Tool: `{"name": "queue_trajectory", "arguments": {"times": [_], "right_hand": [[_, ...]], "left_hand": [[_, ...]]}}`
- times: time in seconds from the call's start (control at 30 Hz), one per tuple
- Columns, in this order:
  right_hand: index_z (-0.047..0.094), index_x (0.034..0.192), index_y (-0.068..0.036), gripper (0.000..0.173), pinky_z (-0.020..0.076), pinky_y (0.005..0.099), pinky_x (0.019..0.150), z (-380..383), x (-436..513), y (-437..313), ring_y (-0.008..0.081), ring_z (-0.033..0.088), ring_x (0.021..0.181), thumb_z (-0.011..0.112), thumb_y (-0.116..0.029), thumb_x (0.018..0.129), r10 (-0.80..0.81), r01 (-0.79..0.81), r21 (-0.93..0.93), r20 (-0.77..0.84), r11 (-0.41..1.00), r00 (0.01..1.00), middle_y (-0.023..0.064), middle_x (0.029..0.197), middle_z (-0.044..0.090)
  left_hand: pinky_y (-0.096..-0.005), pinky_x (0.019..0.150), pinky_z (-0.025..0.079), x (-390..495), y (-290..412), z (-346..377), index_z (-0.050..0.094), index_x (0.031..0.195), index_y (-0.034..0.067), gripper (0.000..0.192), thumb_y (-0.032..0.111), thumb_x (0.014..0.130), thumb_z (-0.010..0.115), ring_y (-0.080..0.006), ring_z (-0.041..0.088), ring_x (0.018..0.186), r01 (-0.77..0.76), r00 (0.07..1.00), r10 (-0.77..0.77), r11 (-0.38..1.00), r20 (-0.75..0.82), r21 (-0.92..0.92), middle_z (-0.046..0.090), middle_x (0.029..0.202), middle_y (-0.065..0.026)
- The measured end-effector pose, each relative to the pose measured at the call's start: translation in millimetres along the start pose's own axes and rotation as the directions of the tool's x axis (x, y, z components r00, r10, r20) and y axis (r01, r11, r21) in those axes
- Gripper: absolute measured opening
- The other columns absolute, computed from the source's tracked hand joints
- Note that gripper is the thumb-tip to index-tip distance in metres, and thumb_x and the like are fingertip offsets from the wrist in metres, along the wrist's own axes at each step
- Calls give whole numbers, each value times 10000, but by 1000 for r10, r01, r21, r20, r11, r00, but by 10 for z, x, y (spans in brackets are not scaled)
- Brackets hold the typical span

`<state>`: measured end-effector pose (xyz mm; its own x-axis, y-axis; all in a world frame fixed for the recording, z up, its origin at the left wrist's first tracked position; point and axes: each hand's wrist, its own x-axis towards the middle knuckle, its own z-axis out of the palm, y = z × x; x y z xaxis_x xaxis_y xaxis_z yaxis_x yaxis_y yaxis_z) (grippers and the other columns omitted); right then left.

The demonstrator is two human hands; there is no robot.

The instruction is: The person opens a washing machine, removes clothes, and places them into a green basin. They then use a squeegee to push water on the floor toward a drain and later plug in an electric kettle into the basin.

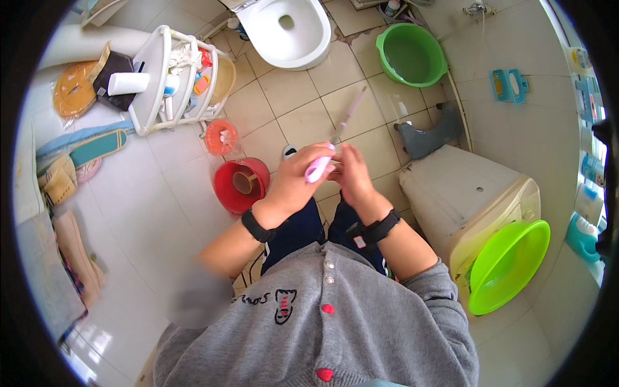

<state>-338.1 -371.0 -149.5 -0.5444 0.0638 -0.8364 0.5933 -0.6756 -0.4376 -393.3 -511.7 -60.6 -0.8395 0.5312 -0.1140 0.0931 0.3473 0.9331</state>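
A slim pole (355, 105) with pink sections and a pink-lilac handle slants up and away from the hands over the tiled floor; its far end is thin, and what it belongs to cannot be told. My left hand (302, 169) is closed around the handle end, which sticks out between thumb and fingers. Close beside it, my right hand (354, 174) has its fingers loosely bent, their tips near or touching the left hand and the pole; whether they grip it is hidden. Both wrists wear black bands.
A white toilet (290, 34) stands ahead, a green basin (411, 55) with water to its right. At left are a white shelf rack (167, 82), an orange basket (221, 137) and a red bucket (242, 186). A grey stool (430, 130), a washing machine (464, 184) and a lime basin (510, 266) stand right.
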Motion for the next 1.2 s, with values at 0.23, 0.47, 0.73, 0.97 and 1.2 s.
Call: {"name": "queue_trajectory", "arguments": {"times": [0.23, 0.47, 0.73, 0.97, 1.2], "right_hand": [[466, 950, -26, 178, 474, 374, 460, -353, 1564, 278, 213, 538, 543, 483, -201, 976, 123, -114, 45, -331, 992, 935, 102, 713, 545], [486, 770, -22, 332, 351, 327, 357, 684, 2611, 727, 179, 421, 422, 442, -258, 999, 25, -107, -159, -447, 982, 894, 74, 621, 489], [-187, 1489, 59, 953, 516, 406, 514, 2620, 2933, 1054, 285, 605, 592, 522, -236, 924, 115, -137, -129, -164, 982, 980, 196, 801, 623], [-122, 1547, -75, 905, 458, 377, 439, 2832, 2273, 978, 261, 564, 533, 530, -170, 928, 105, -100, 52, -100, 994, 989, 171, 757, 592], [-50, 1562, -127, 862, 406, 327, 390, 1202, 1870, 1262, 181, 456, 485, 527, -114, 923, 134, -54, 197, -420, 979, 898, 96, 713, 504]], "left_hand": [[-285, 924, 507, 376, -940, 10, 614, 1200, 28, 232, 53, 969, 617, -160, 626, 1106, 197, 976, -159, 936, 147, -291, 657, 1240, -103], [-260, 875, 514, 611, -1880, -938, 635, 1192, 45, 216, 105, 985, 619, -114, 630, 959, 292, 954, -298, 896, 35, -335, 677, 1132, -44], [-301, 896, 573, 630, -1788, -2595, 612, 1192, -31, 229, 88, 998, 586, -188, 663, 1036, 316, 924, -352, 922, -147, -224, 656, 1213, -128], [-311, 917, 562, 397, -1442, -2711, 614, 1153, -47, 201, 47, 978, 582, -209, 657, 1076, 370, 918, -379, 925, -120, -88, 653, 1209, -165], [-298, 951, 506, 351, -1639, -1690, 672, 1110, 2, 185, 17, 932, 621, -184, 640, 1103, 365, 890, -306, 922, 338, -129, 667, 1245, -148]]}}
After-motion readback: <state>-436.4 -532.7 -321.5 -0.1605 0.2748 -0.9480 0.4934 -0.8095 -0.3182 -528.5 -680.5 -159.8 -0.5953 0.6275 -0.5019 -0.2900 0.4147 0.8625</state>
